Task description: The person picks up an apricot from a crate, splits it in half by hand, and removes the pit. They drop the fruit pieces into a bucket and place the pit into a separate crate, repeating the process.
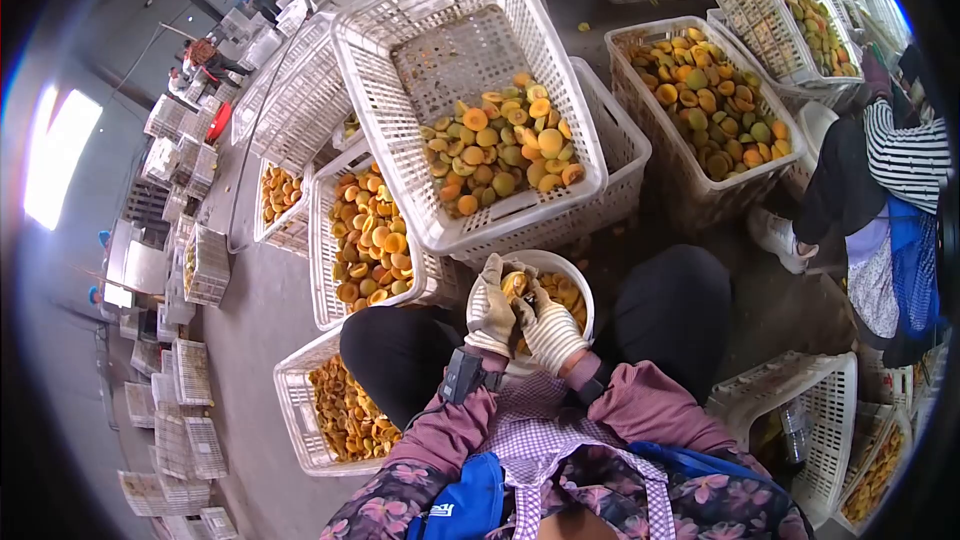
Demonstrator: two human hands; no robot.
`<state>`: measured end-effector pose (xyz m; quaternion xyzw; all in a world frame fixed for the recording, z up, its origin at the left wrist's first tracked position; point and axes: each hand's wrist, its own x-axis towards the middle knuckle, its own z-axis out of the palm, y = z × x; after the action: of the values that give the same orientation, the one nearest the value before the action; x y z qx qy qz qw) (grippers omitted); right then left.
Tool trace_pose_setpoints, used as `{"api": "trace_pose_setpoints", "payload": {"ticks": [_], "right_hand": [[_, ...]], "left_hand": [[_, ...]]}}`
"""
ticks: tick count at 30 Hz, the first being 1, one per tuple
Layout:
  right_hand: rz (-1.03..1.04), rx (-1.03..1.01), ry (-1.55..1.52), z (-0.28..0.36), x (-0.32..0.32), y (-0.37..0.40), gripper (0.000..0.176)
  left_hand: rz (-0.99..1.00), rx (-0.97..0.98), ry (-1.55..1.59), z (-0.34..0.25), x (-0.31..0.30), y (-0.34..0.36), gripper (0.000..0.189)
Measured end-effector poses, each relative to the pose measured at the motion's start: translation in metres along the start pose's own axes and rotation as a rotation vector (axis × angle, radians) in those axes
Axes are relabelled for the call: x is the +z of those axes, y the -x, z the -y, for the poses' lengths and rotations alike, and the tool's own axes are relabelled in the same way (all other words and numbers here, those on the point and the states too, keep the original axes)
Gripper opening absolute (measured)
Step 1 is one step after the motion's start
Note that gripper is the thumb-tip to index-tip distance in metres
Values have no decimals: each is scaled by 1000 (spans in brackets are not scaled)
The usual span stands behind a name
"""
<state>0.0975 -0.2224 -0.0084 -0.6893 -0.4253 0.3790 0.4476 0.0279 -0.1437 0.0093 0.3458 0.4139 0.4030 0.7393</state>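
My left hand [491, 310] and my right hand [549, 325], both in white work gloves, meet over a white bucket [583, 292] held between my knees. Together they grip one yellow-green apricot [515, 285] just above the bucket. Halved orange apricots [562, 292] lie inside the bucket. Directly in front, a tilted white plastic crate [400, 10] holds whole apricots [500, 145] piled at its near end.
Crates of halved apricots [368, 235] stand at my left, another [345, 410] by my left knee. A crate of whole fruit [712, 105] sits at the right beside a seated person in a striped sleeve [905, 155]. Stacked trays line the far left floor.
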Motion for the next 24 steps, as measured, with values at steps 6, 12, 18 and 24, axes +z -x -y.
{"api": "trace_pose_setpoints", "payload": {"ticks": [6,12,18,24], "right_hand": [[41,26,-440,-16,16,0,45],[382,194,-701,15,-5,13,34],[655,510,-994,36,-27,21,32],[472,800,-1087,46,-28,14,37]], "left_hand": [[89,11,-9,-4,4,3,37],[397,72,-217,-14,-1,6,37],[124,0,97,-31,-14,-6,38],[-191,326,862,-90,-21,-48,36]]}}
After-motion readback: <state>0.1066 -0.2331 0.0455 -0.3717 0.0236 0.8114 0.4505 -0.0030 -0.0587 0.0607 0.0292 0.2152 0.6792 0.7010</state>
